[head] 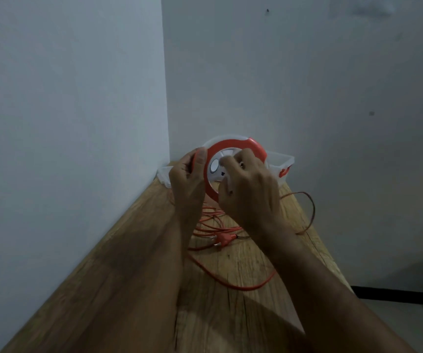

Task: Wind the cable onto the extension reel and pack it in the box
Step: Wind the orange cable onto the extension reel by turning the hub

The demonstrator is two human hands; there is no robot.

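Note:
An orange and white extension reel [231, 149] is held upright above the wooden table [231, 314]. My left hand [188, 182] grips the reel's orange rim on its left side. My right hand [248, 189] has its fingers curled on the white centre of the reel. The orange cable [233, 281] lies in loose loops on the table under my hands, with its orange plug [222, 240] among them. A clear plastic box [283, 160] with an orange latch stands behind the reel, against the wall corner.
White walls close in the table on the left and at the back. The table's right edge drops to a dark floor strip [389, 294]. A cable loop [310, 212] reaches near that right edge.

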